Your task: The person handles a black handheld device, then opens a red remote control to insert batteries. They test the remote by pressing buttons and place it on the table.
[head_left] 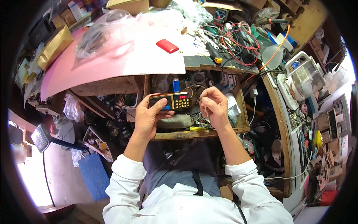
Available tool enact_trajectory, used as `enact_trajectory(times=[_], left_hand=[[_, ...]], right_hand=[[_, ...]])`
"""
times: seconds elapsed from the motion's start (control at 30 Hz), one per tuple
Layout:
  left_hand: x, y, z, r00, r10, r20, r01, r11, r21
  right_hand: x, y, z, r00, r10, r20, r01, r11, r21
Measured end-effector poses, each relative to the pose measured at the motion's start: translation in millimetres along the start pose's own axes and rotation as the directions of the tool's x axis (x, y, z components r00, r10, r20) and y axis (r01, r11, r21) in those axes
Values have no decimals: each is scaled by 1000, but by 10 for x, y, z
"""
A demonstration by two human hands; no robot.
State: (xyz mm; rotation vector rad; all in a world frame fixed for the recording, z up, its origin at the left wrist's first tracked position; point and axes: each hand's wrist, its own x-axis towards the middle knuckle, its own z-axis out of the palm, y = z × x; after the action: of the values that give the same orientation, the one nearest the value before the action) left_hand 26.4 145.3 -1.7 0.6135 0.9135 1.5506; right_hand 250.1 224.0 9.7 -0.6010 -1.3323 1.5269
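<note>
My left hand grips a small black and gold portable radio with a lit red display and rows of round gold buttons. The thumb lies across its front and the fingers curl underneath. A blue USB stick stands up from the radio's top edge. Just right of the radio, my right hand is raised with its fingertips pinched together. A thin cord loop shows between the radio and that hand; whether the fingers hold it is too small to tell. Both hands are above an open wooden drawer.
A yellow-handled tool lies at the drawer's front among other parts. Beyond is a bench with a pink-white sheet and a flat red case. Tangled cables and a screwdriver crowd the far right. A clear-lidded box stands right.
</note>
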Motion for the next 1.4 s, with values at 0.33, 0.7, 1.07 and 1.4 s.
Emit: enact_trajectory(times=[0.33,0.7,1.07,1.4], left_hand=[[13,-6,9,1000,-19,8,19,999,-28],[-6,-16,-4,999,-33,-4,33,999,-40],[-16,-1,-25,999,-48,-4,48,998,-46],[-7,-17,-18,999,-36,21,36,999,-9]], right_hand=[[22,55,37,997,69,-22,-72,987,-143],[-17,24,54,976,146,163,-123,982,-143],[-33,28,92,976,177,130,-159,977,-139],[-34,24,89,981,157,113,-144,983,-118]])
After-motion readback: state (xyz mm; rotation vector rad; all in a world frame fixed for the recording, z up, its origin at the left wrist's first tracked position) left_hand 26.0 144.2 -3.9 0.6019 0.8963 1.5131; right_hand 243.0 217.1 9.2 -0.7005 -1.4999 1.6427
